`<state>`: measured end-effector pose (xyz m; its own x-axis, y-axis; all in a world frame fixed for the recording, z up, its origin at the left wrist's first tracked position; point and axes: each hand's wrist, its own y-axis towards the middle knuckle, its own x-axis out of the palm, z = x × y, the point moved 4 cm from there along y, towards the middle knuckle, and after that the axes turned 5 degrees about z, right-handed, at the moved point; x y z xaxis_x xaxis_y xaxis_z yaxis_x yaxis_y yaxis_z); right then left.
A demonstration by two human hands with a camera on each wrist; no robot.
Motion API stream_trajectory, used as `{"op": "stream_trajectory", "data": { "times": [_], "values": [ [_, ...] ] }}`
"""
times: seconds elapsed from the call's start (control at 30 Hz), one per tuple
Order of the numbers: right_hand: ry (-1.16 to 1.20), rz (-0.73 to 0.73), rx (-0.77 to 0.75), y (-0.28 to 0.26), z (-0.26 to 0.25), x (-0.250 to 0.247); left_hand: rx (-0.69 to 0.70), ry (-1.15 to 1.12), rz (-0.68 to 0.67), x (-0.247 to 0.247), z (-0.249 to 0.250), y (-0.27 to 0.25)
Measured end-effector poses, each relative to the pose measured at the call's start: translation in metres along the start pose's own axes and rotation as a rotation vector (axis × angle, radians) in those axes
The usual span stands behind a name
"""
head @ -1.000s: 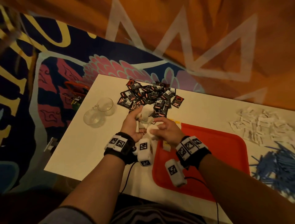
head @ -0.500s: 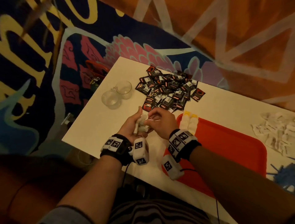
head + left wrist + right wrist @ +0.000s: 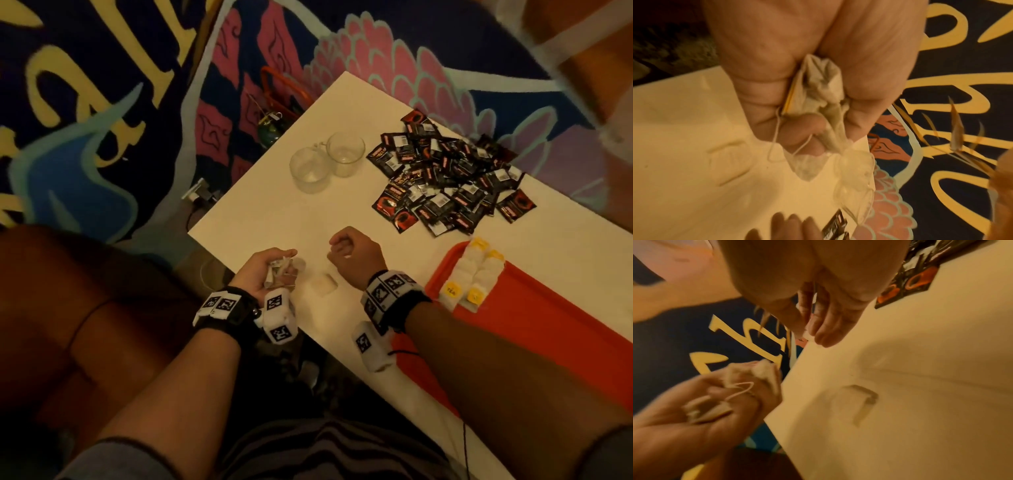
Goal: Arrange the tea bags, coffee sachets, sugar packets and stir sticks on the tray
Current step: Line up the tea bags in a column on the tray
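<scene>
While my left hand [image 3: 260, 277] is busy: it clenches round a crumpled bunch of tea bags [image 3: 282, 270], strings looping out between the fingers, just over the table [image 3: 274, 212] edge.
Glass cups [image 3: 310, 169]: two, at 12 o'clock from that hand, well apart from it and not part of this step.
Loose tea bag [image 3: 323, 284]: it lies flat on the table between my two hands, at 3 o'clock from the left hand and at 7 o'clock from the right.
Long axis of it: too pale and near-square in the head view for me to call.
Right hand [image 3: 356, 255]: it hovers above the table with the fingers curled in. Something small and white shows at the fingertips, but I cannot tell whether I am pinching it.
Nearer hand: both are close to the loose bag. I judge the right should take it, since the left is full.
Coffee sachets [image 3: 445, 178]: a dark heap at 1 o'clock from the right hand, not yet sorted.
Tray [image 3: 548, 329]: it is at 3 o'clock from the right hand, so the loose bag must cross under that wrist to reach it.
Laid tea bags [image 3: 474, 274]: two rows at the tray's near left corner, running from 1 to 7 o'clock, yellow tags toward me.
Views: only the head view shows the tray. The left wrist view shows the strings and a yellow tag edge inside the bunch. The right wrist view shows the loose bag's raised edge.
</scene>
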<state>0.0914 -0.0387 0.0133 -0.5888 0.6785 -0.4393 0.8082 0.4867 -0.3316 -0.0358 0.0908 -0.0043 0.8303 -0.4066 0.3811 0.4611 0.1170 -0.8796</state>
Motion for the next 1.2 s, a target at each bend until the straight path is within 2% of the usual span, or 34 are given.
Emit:
{"op": "stream_trajectory", "data": {
  "times": [0.1, 0.23, 0.3, 0.4, 0.57, 0.67, 0.73, 0.8, 0.9, 1.03, 1.2],
  "values": [
    [-0.268, -0.106, 0.074, 0.01, 0.031, 0.014, 0.003, -0.032, 0.09, -0.021, 0.001, 0.004],
    [-0.614, -0.336, -0.06, 0.006, 0.051, 0.041, -0.022, -0.036, 0.121, -0.03, 0.003, 0.005],
    [-0.702, -0.371, -0.078, 0.005, 0.057, 0.047, -0.03, -0.004, 0.114, -0.029, 0.005, 0.004],
    [-0.604, -0.291, -0.052, 0.007, 0.057, 0.043, -0.03, -0.011, 0.095, -0.022, 0.008, 0.002],
    [-0.128, -0.088, 0.194, 0.009, 0.049, 0.013, -0.016, -0.059, 0.068, -0.005, 0.008, 0.004],
    [0.197, -0.033, 0.21, 0.004, 0.036, -0.011, 0.012, -0.005, 0.047, 0.018, 0.005, 0.006],
    [0.306, -0.006, 0.208, -0.001, 0.025, -0.031, 0.025, 0.033, -0.012, 0.038, 0.002, 0.01],
    [0.365, 0.034, 0.204, -0.007, 0.016, -0.054, 0.07, 0.136, -0.056, 0.062, -0.001, 0.013],
    [0.409, 0.109, 0.178, -0.015, 0.008, -0.09, 0.214, 0.36, -0.078, 0.107, -0.008, 0.01],
    [0.332, 0.246, 0.175, -0.028, 0.006, -0.142, 0.401, 0.671, -0.133, 0.167, -0.022, -0.002],
    [0.208, 0.478, 0.159, -0.05, 0.009, -0.193, 0.623, 0.856, -0.274, 0.227, -0.043, -0.019]
  ]
}}
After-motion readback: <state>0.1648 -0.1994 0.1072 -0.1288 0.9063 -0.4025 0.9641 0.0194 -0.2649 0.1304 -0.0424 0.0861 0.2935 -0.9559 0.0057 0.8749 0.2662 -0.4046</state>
